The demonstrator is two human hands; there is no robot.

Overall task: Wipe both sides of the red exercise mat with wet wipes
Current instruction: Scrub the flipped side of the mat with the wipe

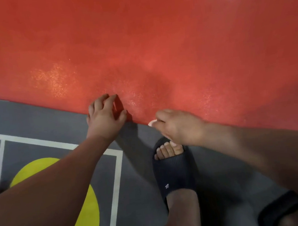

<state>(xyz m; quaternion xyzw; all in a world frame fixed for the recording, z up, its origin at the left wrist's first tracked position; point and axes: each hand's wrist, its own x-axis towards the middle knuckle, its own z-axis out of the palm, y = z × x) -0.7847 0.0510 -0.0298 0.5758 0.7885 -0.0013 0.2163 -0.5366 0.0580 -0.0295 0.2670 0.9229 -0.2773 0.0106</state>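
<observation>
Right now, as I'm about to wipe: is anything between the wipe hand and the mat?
Nothing visible does. The right hand, holding the wet wipe, is at the near edge of the red mat; the left hand is over that edge further left, apart.

Dim, soft-focus view; glare speckles the mat [155,39].

One wide-angle camera on the person's head looks forward and steeply down from close range. Both forearms enter from the bottom edge, and the left hand [105,117] and right hand [175,126] sit at mid-frame. The mat [155,39] fills the upper half, the floor [35,114] and a sandal [174,174] the lower half.
</observation>
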